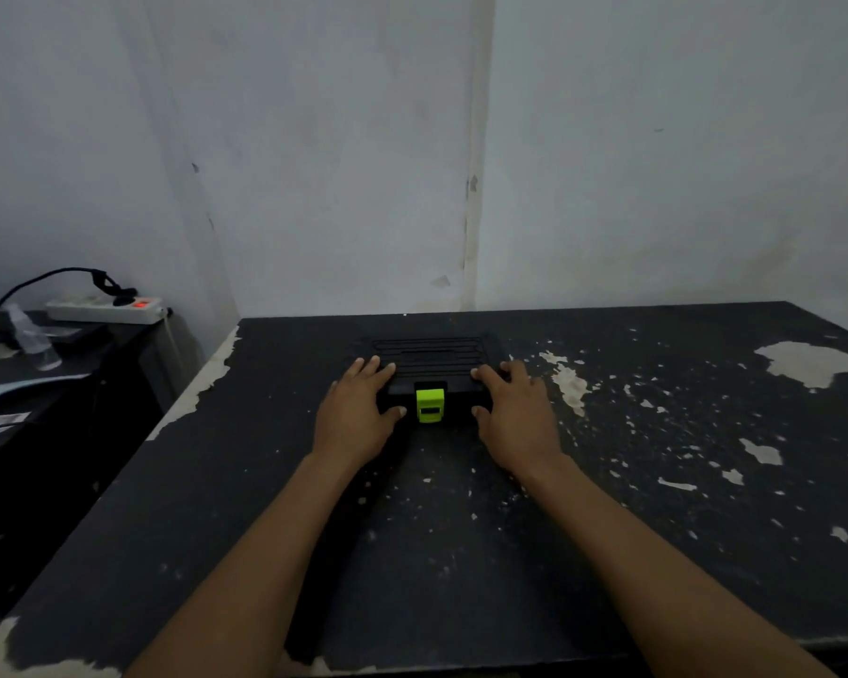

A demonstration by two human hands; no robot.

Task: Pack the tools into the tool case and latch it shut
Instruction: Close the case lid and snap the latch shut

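Observation:
A black ribbed tool case (pixel 429 357) lies flat with its lid down in the middle of the dark table (pixel 657 482). A lime-green latch (pixel 430 405) sits at the centre of its front edge. My left hand (pixel 358 408) grips the case's front left corner, fingers on the lid and thumb against the front. My right hand (pixel 515 408) holds the front right corner the same way. No tools are visible outside the case.
The table top has worn, peeling paint and stands against a white wall. To the left, a lower dark surface carries a white power strip (pixel 104 308) with a lit red switch, a black cable, a clear bottle (pixel 33 335) and papers.

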